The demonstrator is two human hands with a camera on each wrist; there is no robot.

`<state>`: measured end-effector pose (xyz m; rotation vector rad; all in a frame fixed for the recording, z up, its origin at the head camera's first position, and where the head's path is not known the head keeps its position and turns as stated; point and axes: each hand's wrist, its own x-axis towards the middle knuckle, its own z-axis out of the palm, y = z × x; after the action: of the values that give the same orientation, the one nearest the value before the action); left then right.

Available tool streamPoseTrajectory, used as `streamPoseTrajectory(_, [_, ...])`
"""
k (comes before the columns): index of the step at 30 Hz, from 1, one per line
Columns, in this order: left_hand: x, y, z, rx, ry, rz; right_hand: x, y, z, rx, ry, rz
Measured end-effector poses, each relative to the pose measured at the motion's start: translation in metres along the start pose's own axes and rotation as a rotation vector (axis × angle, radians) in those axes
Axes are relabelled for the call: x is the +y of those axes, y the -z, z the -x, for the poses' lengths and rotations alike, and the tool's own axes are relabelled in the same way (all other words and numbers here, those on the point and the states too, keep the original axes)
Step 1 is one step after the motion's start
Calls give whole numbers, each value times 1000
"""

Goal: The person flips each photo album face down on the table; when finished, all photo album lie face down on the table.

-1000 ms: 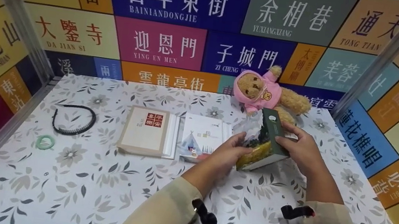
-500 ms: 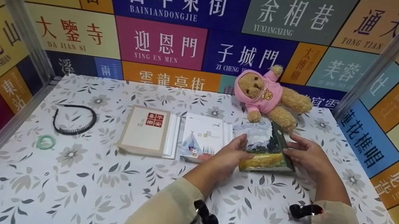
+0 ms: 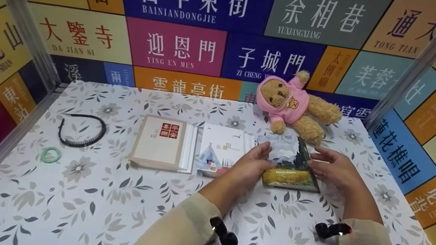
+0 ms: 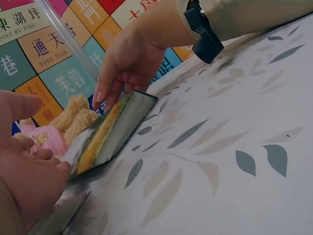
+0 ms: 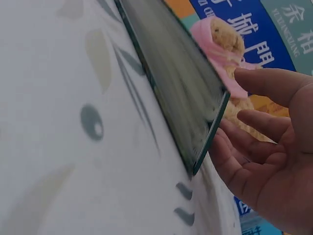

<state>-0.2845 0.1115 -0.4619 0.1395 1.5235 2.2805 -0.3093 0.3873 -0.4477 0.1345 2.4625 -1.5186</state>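
Note:
A thick book [image 3: 287, 163] with a painted landscape cover lies flat on the table, at the right end of a row of books. My left hand [image 3: 253, 162] is at its left edge, thumb up and fingers loosely bent. At the dark green spine side, my right hand [image 3: 336, 168] has its fingers spread and relaxed, fingertips right by the edge. The right wrist view shows the book's page edges [image 5: 171, 73] with the right hand [image 5: 274, 132] beside the spine, not gripping. In the left wrist view, the left hand [image 4: 32, 171] is beside the book [image 4: 115, 132].
A beige book [image 3: 158, 144] and a white book with a tent picture [image 3: 214, 148] lie to the left. Behind is a teddy bear [image 3: 290, 103] in a pink hoodie. A black headband [image 3: 102, 133] and a green ring-shaped band [image 3: 51, 155] are at far left.
The landscape book, earlier held tilted up between both hands, has come down flat beside the white book. My right hand has loosened from its spine and moved slightly right and down.

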Motion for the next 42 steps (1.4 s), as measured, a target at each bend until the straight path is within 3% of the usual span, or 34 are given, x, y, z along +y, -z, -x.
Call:
streamPoseTrajectory(6, [25,7,6,20,-91,-63,-28,-20,5,48,78,18])
streamPoseTrajectory(14, [48,31,11,86,-195,-56,-66,-62,2,33,153,-44])
streamPoseTrajectory(23, [68,70,21,148,-198,-101,-89,-101,-13,2,243,-95])
streamPoseTrajectory(32, [82,110,30,187,-265,-122,-105,-131,-24,-34,281,-180])
streamPoseTrajectory(38, [88,132,38,233,-243,-151,-111,-142,-28,-54,317,-178])
streamPoseTrajectory(42, [87,142,38,257,-231,-167,-105,-144,-30,-47,283,-174])
